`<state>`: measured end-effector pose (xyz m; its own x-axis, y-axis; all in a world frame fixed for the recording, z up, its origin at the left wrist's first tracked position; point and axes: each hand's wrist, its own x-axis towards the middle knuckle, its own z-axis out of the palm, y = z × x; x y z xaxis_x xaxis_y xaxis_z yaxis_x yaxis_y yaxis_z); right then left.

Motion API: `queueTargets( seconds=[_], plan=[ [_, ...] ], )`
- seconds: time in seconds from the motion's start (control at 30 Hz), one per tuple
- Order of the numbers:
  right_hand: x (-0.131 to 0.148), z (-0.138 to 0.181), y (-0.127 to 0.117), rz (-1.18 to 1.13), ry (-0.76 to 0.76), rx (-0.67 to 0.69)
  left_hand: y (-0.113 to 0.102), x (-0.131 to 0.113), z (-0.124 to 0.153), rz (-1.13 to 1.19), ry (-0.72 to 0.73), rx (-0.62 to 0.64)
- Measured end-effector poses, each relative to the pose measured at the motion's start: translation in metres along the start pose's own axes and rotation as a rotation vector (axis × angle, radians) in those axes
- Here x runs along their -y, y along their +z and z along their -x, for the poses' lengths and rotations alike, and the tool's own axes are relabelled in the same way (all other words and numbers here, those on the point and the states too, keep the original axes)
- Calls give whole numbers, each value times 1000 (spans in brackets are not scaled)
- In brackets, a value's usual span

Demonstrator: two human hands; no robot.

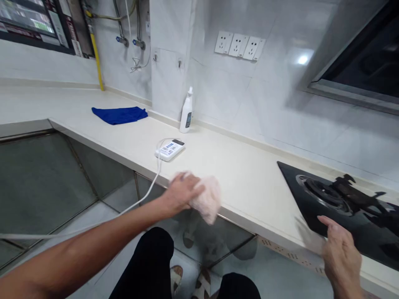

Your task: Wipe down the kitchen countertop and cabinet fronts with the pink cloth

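Note:
My left hand is closed on a pale pink cloth, which hangs over the front edge of the white countertop. Motion smears both the hand and the cloth a little. My right hand hovers by the counter's front edge, in front of the black gas stove. It holds nothing that I can see; a finger points out to the left, and the other fingers are partly hidden. Just behind my left hand lies a white power bank-like device with a white cable running off to the left.
Against the wall stands a white spray bottle. A blue cloth lies further left on the counter. The range hood juts out at upper right, and wall sockets sit above the counter. Cabinet doors are below.

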<state>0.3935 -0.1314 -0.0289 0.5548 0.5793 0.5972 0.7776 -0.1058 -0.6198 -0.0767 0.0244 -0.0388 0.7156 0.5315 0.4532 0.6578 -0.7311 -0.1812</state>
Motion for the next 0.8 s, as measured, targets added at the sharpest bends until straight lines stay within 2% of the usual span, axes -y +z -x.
queueTargets(
  seconds=[0.1,0.17,0.23,0.33,0.4,0.47,0.53,0.6,0.7,0.8],
  plan=[
    [11,22,-6,-29,-53,-75,-18,70,42,-129,-141,66],
    [12,39,-13,-30,-104,-77,-26,107,62,-192,-210,59],
    [7,57,-23,-21,-146,-87,-29,129,76,-217,-242,45],
    [-14,85,-39,15,-175,-113,-23,135,82,-249,-265,1],
    [-34,104,-48,40,-148,-111,-16,122,77,-280,-273,-32],
    [-54,122,-54,50,-82,-87,-11,98,64,-308,-249,-26],
    [-67,136,-55,38,-8,-66,-9,65,43,-318,-191,14],
    [-68,145,-51,10,13,-55,-8,24,17,-291,-137,48],
    [-40,151,-37,-26,-98,-62,-8,-44,-30,-214,-64,90],
    [15,150,-14,-92,-314,-76,-3,-112,-76,-142,41,86]
  ],
)
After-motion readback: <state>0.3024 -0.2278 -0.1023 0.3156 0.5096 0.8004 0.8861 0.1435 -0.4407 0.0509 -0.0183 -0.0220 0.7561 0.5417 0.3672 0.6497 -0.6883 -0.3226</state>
